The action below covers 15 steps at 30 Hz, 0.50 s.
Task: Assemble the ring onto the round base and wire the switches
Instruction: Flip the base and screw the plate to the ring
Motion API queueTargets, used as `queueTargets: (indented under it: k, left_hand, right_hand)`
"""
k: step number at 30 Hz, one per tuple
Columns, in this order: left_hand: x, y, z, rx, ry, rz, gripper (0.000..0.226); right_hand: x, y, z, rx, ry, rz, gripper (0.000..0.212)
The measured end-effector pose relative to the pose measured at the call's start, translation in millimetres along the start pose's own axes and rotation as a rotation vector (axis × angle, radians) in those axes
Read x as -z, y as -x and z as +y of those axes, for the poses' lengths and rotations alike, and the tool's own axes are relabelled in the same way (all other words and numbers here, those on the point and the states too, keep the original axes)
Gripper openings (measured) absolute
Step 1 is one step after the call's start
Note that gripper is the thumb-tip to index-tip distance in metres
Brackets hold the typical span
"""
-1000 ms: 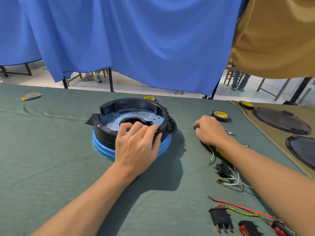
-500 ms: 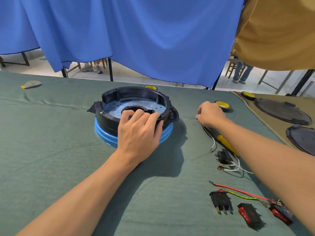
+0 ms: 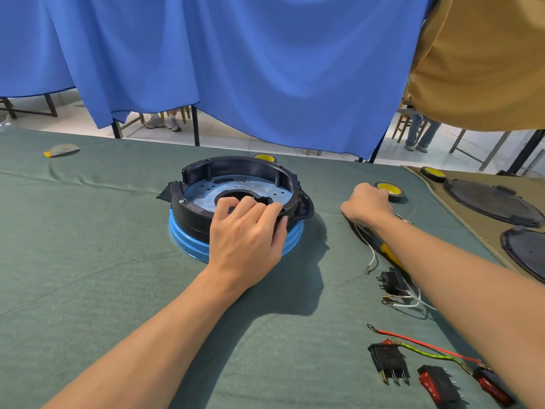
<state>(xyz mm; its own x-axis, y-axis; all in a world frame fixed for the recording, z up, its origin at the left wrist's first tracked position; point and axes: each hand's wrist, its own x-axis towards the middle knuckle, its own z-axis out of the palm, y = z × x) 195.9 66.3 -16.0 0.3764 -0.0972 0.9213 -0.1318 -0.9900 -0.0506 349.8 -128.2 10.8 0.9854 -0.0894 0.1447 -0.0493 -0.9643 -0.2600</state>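
Near right, black red-buttoned rocker switches lie loose on the green cloth table: wiring judged not begun. At centre, the black plastic ring sits on the blue round base, left hand gripping its near rim. Farther right, the right hand is curled over a white wire; a pinch cannot be confirmed.

This is a makeshift assembly workshop. The worktable lies under a green cloth and is screened off by a blue curtain at twelve o'clock. Below the curtain's hem show a tiled floor, chair legs and seated people's shoes. At four o'clock lie rocker switches and loose wires, and at two o'clock tape rolls.
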Motion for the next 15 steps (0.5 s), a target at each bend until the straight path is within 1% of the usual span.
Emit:
queueTargets:
  k: [3,5,7,9,11,13,15]
  left_hand:
    - [0.8,-0.5,0.0,-0.005,-0.004,0.000,0.018]
    - [1.2,-0.1,-0.9,0.001,-0.018,-0.002,0.020]
    - [1.1,-0.4,-1.3,0.015,-0.028,0.003,0.022]
    - [1.3,-0.7,-1.0,0.027,-0.034,0.008,0.023]
    - [1.4,-0.3,0.3,0.030,-0.034,0.005,0.024]
    - [1.7,0.1,0.9,0.032,-0.035,-0.004,0.024]
    - [2.0,0.3,1.0,0.032,-0.037,-0.014,0.023]
  right_hand:
    - [-1.2,3.9,-1.2,0.007,0.062,0.052,0.015]
    - [1.7,8.5,-3.8,0.042,0.023,0.089,0.016]
    - [9.9,16.5,-9.1,0.097,-0.162,0.119,0.013]
    - [22.4,32.3,-16.4,0.166,-0.439,0.114,0.009]
    - [36.2,56.7,-23.3,0.274,-0.641,0.093,0.006]
    - [46.7,81.0,-29.9,0.385,-0.763,0.034,0.003]
    - [53.2,99.0,-37.4,0.475,-0.782,-0.011,0.004]
